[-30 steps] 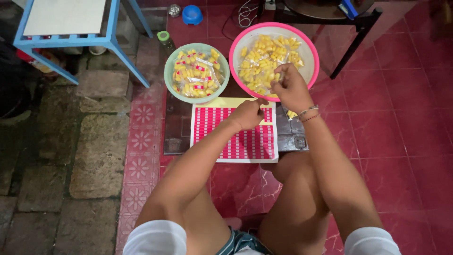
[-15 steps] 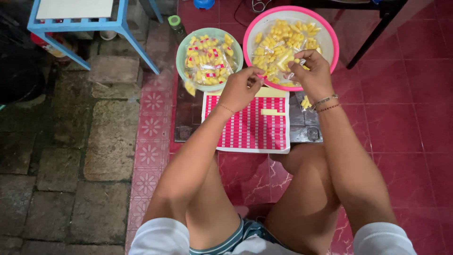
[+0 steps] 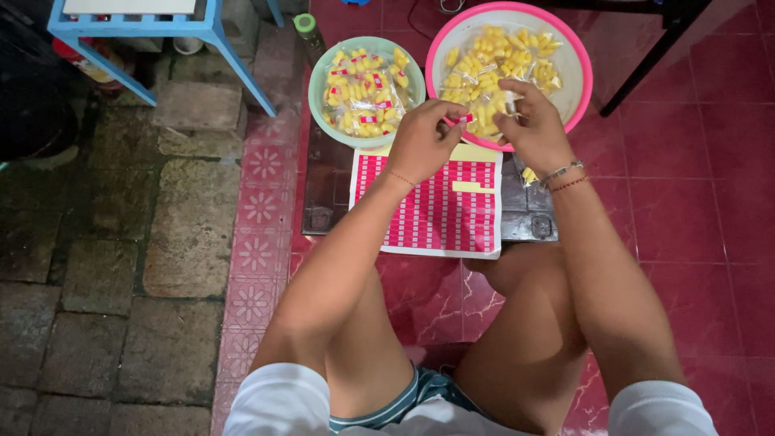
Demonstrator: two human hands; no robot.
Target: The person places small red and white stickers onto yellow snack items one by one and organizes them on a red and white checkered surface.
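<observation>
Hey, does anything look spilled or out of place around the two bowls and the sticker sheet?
One small yellow packet lies on the tray beside the sticker sheet, just under the right hand, outside the pink bowl. Otherwise nothing stands out.

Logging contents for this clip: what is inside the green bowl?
The green bowl holds clear packets of yellow snack pieces, several with small red-and-white labels. What lies beneath the top packets is covered. The left hand hides the rim nearest it.

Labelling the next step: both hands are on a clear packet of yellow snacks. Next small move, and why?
Probably press the small red sticker, pinched by the left hand, onto the clear packet of yellow snacks the right hand steadies; stickered packets fill the green bowl.
</observation>
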